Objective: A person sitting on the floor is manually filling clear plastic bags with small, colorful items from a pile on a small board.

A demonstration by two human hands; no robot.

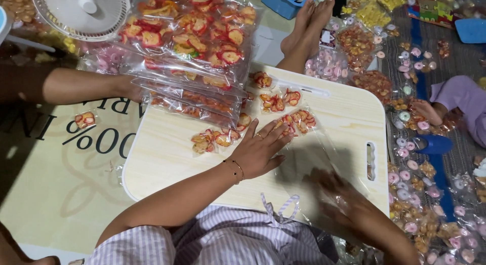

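Observation:
My left hand (258, 149) lies flat, fingers spread, on a clear plastic bag (304, 143) spread over a pale wooden board (167, 158). The far end of the bag holds red and yellow ring-shaped snacks (296, 119). My right hand (340, 193) is blurred by motion at the bag's near right end, fingers apart, resting on the plastic. Neither hand grips anything. Loose piles of the same snacks (215, 139) lie on the board just left of my left hand.
Another person's arm (76, 85) reaches from the left to a stack of filled bags (192, 47). A white fan (83, 12) stands at the back left, bare feet (309, 22) and a blue basket (286, 2) behind. Small wrapped sweets (415, 194) cover the mat at right.

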